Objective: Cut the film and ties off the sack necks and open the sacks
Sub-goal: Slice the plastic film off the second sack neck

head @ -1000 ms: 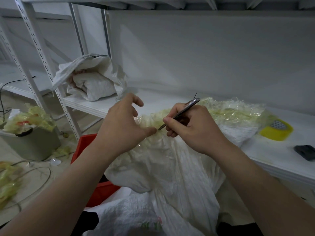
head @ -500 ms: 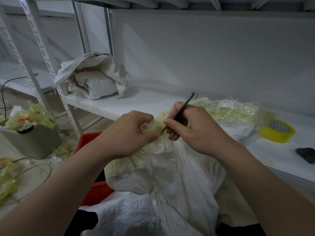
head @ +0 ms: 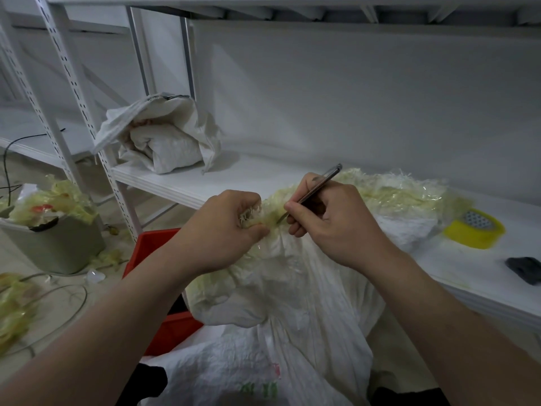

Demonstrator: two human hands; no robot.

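Yellowish film scraps [head: 11,312] are seen heaped on the floor at the far left, and more are piled in a grey bin [head: 55,253] beside them. Past a white perforated upright, a folded white sack [head: 164,142] is laid on the white shelf [head: 234,177]. A red crate [head: 155,259] is set on the floor below the shelf's front edge. Near the centre, the left hand [head: 222,230] is curled around the frayed end of the sack neck [head: 265,216], which is wrapped in yellowish film. Just right of it, a thin metal tool [head: 314,189] is pinched like a pen in the right hand [head: 336,227], with its tip laid against the film on the neck. The woven white sack [head: 292,288] being worked on is draped over the shelf's front edge, its body hanging down between the forearms. More crumpled film [head: 395,194] is bunched over it on the shelf behind the right hand. Further right on the shelf, a yellow tape roll [head: 474,228] is laid flat, and a dark object [head: 527,271], too blurred to identify, is found at the far right edge.
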